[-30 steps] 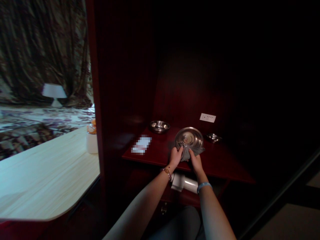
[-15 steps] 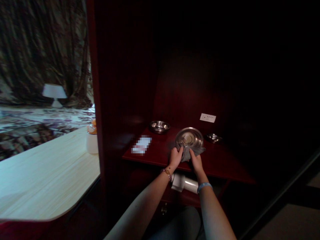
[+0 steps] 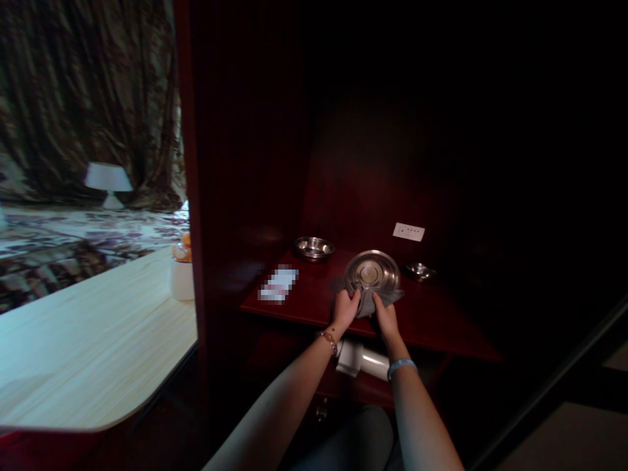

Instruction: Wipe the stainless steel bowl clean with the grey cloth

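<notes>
A round steel plate (image 3: 371,273) is tilted up above the dark red desk, its inner face toward me. Over its near rim lies a grey cloth (image 3: 366,303), bunched between my hands. My left hand (image 3: 346,307) is closed on the cloth and rim at the left, thumb on top. At the right, my right hand (image 3: 385,314) grips the cloth and rim the same way. The fingers beneath are hidden. Behind and to the left stands a steel bowl (image 3: 314,248); a smaller steel dish (image 3: 420,271) sits to the right.
A blurred-out white and pink item (image 3: 279,284) lies on the desk (image 3: 314,307) at the left. White rolls or tubes (image 3: 366,361) rest on a shelf below. A dark partition divides this desk from a pale wooden table (image 3: 98,347) bearing a white jar (image 3: 182,278). A socket panel (image 3: 409,231) is on the back wall.
The view has shifted very slightly. Both hands keep their hold on the plate and cloth, with almost no visible movement.
</notes>
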Available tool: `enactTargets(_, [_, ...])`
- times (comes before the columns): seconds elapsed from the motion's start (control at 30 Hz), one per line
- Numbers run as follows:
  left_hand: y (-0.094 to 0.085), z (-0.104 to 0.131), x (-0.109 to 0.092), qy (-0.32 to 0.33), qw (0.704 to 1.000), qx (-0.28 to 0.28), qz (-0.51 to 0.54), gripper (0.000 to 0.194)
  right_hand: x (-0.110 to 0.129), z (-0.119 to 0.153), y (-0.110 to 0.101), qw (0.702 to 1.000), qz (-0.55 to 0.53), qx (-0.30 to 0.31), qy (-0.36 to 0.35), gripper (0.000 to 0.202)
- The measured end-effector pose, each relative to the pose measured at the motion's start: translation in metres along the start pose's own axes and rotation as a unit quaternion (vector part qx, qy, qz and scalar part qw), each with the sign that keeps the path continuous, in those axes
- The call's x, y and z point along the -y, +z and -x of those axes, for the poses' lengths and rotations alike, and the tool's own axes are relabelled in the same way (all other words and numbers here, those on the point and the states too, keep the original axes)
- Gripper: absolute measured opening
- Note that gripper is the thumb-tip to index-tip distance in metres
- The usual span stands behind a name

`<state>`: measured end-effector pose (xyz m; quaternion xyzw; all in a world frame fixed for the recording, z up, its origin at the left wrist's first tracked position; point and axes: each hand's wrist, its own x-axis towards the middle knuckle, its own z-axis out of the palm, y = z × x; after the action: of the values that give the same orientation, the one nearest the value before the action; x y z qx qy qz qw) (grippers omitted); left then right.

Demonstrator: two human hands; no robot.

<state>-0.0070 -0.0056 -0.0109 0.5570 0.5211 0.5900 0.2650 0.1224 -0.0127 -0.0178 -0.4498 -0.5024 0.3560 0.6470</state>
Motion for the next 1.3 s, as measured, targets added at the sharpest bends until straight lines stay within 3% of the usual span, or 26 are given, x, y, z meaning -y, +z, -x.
enactTargets(0.27, [0.0001, -0.0004, 0.0004, 0.005, 1.000, 0.004, 0.011, 0.030, -0.0003, -0.0001, -0.0008, 1.000, 0.001, -0.002, -0.008, 0.046])
enactTargets(0.67, [-0.0027, 0.0007, -0.0083, -0.036, 0.997, -0.008, 0.066, 0.026, -0.0037, -0.0032, -0.0009, 1.000, 0.003, -0.006, -0.024, 0.049])
enactTargets(0.93, [0.0003, 0.0004, -0.0034, -0.007, 0.995, 0.008, 0.095, 0.029, 0.0006, 0.0004, 0.0012, 1.000, -0.017, -0.012, -0.003, 0.056])
enactTargets(1.3, [0.0023, -0.0004, -0.0001, 0.021, 0.998, 0.011, 0.049, 0.026, 0.0026, 0.0016, 0.0006, 1.000, -0.006, -0.008, -0.009, 0.056])
